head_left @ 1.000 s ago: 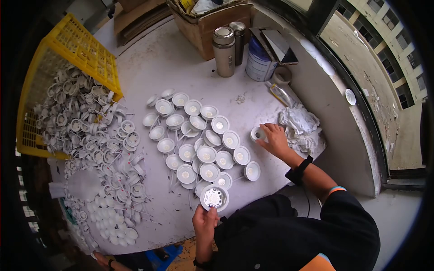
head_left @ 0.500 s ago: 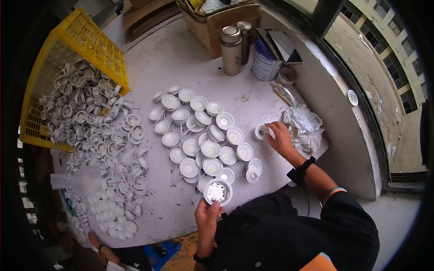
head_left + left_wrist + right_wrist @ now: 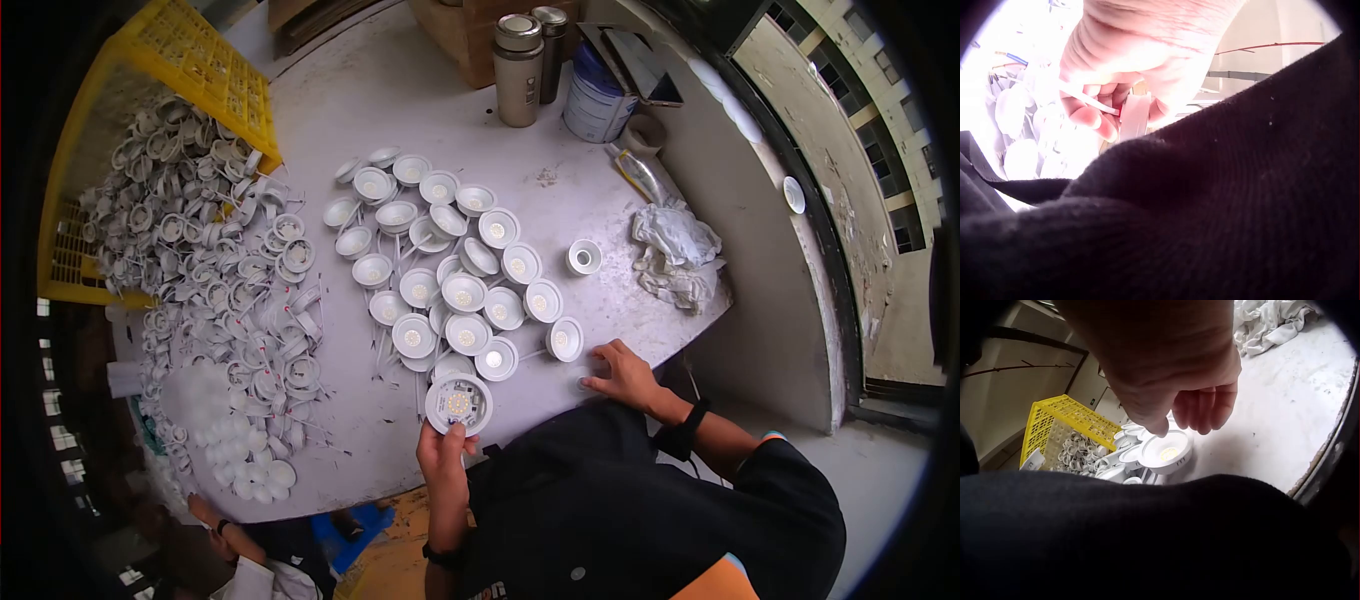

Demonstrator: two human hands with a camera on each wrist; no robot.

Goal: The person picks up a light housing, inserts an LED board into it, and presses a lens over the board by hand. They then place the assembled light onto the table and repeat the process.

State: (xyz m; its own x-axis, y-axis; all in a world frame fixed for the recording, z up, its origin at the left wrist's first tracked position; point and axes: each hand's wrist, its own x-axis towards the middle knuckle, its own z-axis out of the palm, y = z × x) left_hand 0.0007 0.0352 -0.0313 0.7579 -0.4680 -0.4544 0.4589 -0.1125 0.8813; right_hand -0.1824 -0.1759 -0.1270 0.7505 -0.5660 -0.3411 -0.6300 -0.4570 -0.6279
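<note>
My left hand (image 3: 446,470) pinches the rim of a round white downlight (image 3: 459,403), thumb in front, its LED board facing up. In the left wrist view, the same hand (image 3: 1141,56) has its fingers around the light's pale body, with a white cable beside them. My right hand (image 3: 630,377) is empty by the table's front edge, fingers loosely bent. One finished-looking downlight (image 3: 565,339) stands just left of it. A small white cup-shaped reflector (image 3: 584,257) sits by itself on the table farther back.
Several white downlights (image 3: 464,293) crowd the middle of the table (image 3: 420,90). Loose lamp housings spill from a tipped yellow crate (image 3: 200,75) at left, near white domed caps (image 3: 245,465). Thermos flasks (image 3: 518,70), a blue-and-white tub (image 3: 597,100) and crumpled cloth (image 3: 677,250) line the back and right.
My right hand has let go of the reflector and drawn back toward the table's front edge, leaving it standing there. The left hand keeps its hold on the downlight.
</note>
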